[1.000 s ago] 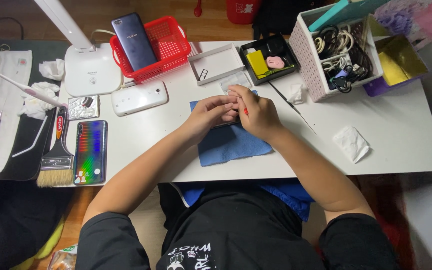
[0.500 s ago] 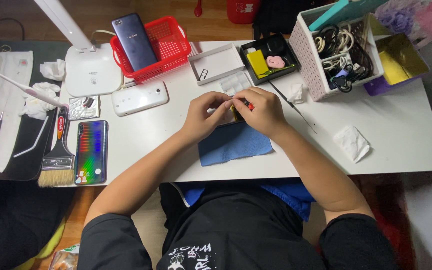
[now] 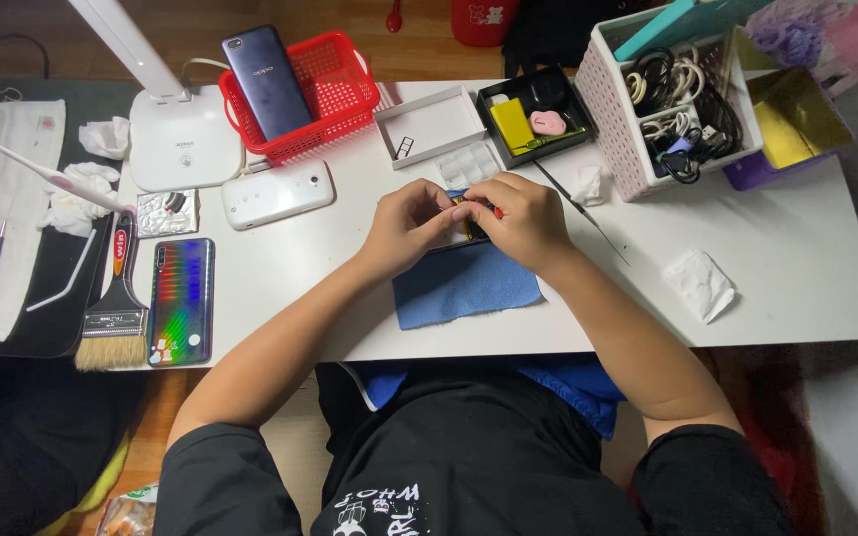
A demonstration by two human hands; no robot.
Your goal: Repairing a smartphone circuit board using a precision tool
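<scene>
My left hand and right hand pinch a small device, both in clenched grip, above the blue cloth on the bench. Step in hand, judged: fine work on it. The next move calls for steady fingertip pressure.

We see a white tabletop, a blue cloth, a red basket holding a dark blue phone, a white phone, an iridescent rainbow-striped phone back and a black tray.
</scene>
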